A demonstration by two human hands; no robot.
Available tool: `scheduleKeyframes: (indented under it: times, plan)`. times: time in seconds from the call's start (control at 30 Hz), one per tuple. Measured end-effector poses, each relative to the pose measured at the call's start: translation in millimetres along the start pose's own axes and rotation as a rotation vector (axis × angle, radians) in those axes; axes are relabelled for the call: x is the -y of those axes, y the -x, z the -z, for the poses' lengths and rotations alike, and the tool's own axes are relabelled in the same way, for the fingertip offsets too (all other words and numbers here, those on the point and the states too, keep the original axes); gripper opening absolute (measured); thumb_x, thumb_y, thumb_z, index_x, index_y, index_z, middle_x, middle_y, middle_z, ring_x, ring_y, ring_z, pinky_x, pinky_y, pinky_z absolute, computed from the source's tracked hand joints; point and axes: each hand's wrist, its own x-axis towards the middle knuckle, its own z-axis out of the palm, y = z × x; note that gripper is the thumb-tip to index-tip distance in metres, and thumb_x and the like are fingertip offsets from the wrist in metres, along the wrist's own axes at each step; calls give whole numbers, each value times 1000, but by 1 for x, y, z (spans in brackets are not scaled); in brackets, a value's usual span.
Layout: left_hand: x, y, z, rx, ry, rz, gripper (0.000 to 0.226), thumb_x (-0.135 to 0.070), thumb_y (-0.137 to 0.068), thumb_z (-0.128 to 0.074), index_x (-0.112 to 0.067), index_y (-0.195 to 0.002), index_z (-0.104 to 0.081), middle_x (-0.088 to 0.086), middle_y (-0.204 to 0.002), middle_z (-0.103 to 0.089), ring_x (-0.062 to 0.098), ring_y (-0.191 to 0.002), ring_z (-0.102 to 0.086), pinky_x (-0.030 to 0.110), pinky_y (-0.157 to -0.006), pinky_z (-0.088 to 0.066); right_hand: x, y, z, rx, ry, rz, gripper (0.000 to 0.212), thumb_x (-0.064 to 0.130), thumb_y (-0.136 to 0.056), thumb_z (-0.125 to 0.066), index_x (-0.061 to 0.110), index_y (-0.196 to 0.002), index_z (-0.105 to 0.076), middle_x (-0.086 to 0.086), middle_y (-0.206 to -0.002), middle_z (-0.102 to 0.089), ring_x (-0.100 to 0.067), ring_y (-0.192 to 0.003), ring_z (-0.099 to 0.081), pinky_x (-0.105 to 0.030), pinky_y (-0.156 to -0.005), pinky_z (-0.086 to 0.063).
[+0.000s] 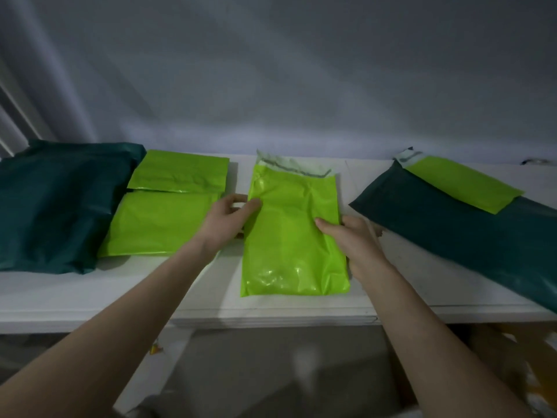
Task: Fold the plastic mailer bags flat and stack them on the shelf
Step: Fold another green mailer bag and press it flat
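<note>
Both grips on lime mailer (294,233), white shelf (90,292)

Bare white shelf (60,294) along the whole front edge, widest at the front left, before the dark green bag (57,203). Narrow bare strip between the two lime bags at left (159,221) and the middle lime mailer (292,236), taken up by the left hand (227,220). Another open wedge right of the middle mailer, partly filled by the right hand (357,241), closed on its far side by the long dark green mailer (470,236) lying slantwise with a small lime bag (461,184) on top. Thin clear band at the back, against the wall (301,86). Open above every flat bag.
</note>
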Motion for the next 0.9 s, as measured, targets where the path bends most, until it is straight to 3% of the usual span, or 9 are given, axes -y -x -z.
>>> scheduleKeyframes:
  times: [0.1, 0.17, 0.33, 0.4, 0.53, 0.67, 0.77, 0.9]
  plan:
    - [8, 1, -3, 78, -74, 108, 26, -28, -86, -64, -11, -106, -63, 8, -98, -69, 16, -78, -65, 24, -71, -54, -1, -5, 0, -36, -8, 0, 23, 5, -88, -61, -3, -109, -64, -17, -107, -67, -27, -90, -64, -42, -87, -51]
    - [8, 0, -5, 83, -60, 106, 28, -24, -84, -67, -5, -105, -66, 11, -102, -70, 22, -85, -67, 33, -83, -53, -1, -7, 1, -48, 3, -3, 20, 6, -90, -59, 0, -108, -65, -17, -108, -67, -27, -93, -64, -42, -89, -51]
    - [6, 0, -10, 71, -2, 75, 19, -11, -81, -70, -3, -98, -64, 3, -86, -67, 6, -65, -64, 15, -62, -54, 2, -7, 1, -6, -61, 4, 22, 16, -86, -66, 10, -108, -66, -7, -102, -69, -21, -90, -66, -34, -84, -53]
    - [5, 2, -11, 52, -4, 77, 32, -12, -80, -72, 6, -104, -61, 8, -87, -68, 11, -67, -64, 19, -65, -55, 2, -5, 1, 44, -53, 18, 25, 14, -83, -69, 12, -108, -66, -5, -101, -70, -19, -90, -67, -32, -82, -54]
    - [3, 6, -17, 65, -7, 55, 45, -24, -83, -69, 12, -106, -57, 18, -97, -65, 22, -85, -59, 42, -86, -50, 0, -6, 2, 23, -33, 45, 25, -2, -80, -67, 11, -102, -65, -7, -97, -68, -19, -81, -66, -31, -76, -54]
    - [4, 6, -21, 45, 18, 72, 30, -16, -86, -64, 7, -105, -60, 18, -100, -65, 22, -86, -60, 40, -87, -50, 1, -9, 1, 27, 2, 47, 28, -10, -79, -62, 9, -100, -63, -13, -97, -67, -25, -81, -65, -36, -78, -53]
    - [7, 6, -22, 65, 20, 106, 8, -8, -86, -63, -5, -93, -61, 11, -88, -64, 18, -74, -59, 28, -72, -51, 1, -10, -2, 13, 46, 18, 35, -14, -74, -62, 10, -101, -61, -15, -96, -67, -26, -80, -64, -37, -77, -53]
    - [12, 5, -23, 53, 21, 150, 13, -11, -87, -62, -11, -100, -59, 5, -86, -64, 17, -72, -61, 28, -70, -51, -1, -10, 0, -15, -25, 43, 32, -9, -75, -68, 13, -97, -64, -5, -90, -67, -19, -75, -65, -30, -71, -53]
